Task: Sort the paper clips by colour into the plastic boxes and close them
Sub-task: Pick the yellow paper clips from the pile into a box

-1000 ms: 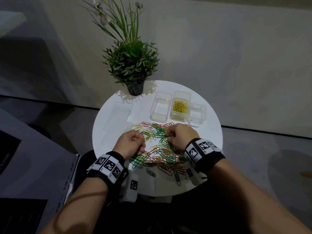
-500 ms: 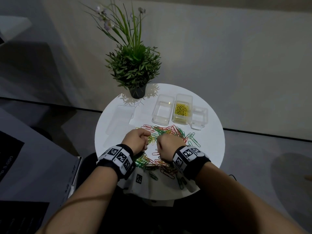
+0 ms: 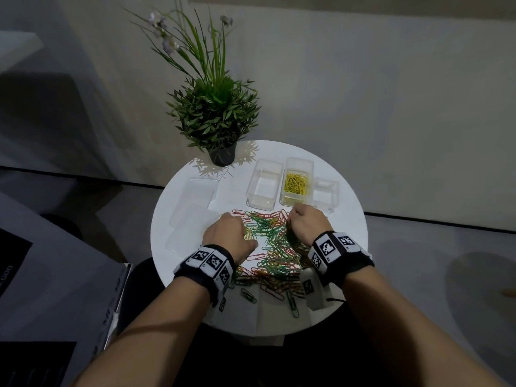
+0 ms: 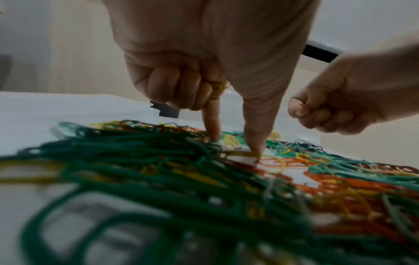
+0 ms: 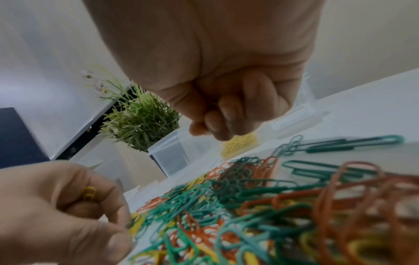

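Round white worktop. Mixed paper clips heaped near-centre. Left hand over the heap's left side: forefinger and thumb press into it, other fingers curled round yellow clips. Right hand fisted at the heap's far right; contents cannot tell. Plastic boxes beyond, the middle one holding yellow clips.

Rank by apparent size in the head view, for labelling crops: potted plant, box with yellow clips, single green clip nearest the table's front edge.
1. potted plant
2. box with yellow clips
3. green clip
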`<state>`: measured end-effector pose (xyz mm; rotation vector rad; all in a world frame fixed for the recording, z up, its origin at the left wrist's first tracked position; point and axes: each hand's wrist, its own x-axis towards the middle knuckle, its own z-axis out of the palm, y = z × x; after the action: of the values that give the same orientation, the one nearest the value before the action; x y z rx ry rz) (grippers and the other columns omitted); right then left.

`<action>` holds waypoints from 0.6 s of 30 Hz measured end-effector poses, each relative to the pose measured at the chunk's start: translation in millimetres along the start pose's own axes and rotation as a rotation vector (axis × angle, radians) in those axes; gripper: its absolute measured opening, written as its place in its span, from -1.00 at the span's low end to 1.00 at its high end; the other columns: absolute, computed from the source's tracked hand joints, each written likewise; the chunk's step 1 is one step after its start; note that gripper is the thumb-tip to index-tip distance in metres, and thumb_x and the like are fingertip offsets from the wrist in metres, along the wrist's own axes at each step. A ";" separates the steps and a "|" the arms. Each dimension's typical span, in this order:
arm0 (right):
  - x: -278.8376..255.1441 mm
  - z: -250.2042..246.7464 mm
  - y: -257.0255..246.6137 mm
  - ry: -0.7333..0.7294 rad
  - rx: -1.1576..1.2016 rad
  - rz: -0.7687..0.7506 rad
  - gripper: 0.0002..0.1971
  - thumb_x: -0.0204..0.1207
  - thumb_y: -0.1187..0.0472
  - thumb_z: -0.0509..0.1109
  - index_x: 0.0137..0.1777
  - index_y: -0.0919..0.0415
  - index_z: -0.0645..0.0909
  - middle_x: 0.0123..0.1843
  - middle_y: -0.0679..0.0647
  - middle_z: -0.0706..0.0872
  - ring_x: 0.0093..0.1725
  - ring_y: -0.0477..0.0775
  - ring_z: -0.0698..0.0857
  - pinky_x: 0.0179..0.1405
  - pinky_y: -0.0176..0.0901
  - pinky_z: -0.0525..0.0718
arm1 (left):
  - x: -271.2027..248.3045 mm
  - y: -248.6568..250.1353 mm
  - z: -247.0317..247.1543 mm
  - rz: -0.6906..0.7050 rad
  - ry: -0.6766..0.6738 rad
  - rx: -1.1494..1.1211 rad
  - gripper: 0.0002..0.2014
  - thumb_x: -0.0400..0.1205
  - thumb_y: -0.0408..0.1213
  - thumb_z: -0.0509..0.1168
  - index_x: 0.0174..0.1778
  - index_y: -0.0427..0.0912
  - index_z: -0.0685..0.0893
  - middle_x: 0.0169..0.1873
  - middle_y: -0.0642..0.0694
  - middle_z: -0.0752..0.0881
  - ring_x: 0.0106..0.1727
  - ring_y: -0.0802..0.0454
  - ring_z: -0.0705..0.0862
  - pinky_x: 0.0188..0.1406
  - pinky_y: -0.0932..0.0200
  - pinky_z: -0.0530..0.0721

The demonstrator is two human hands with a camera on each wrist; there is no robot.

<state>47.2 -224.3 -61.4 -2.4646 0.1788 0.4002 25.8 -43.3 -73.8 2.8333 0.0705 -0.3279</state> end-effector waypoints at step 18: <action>12.7 5.6 -17.4 -0.094 -0.295 -0.195 -0.85 0.59 0.27 0.25 -0.13 0.17 0.64 -0.09 0.09 0.72 -0.03 0.16 0.69 -0.11 -0.13 0.60 | 5.5 -32.6 -6.3 -0.157 -0.077 -0.813 -0.82 0.60 -0.35 0.30 -0.32 -0.21 0.72 -0.39 -0.03 0.68 -0.30 -0.01 0.60 -0.27 0.21 0.56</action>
<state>61.7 -207.5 -59.9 -2.7121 -0.1708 0.4851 29.8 -10.2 -78.3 2.0116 0.3293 -0.3423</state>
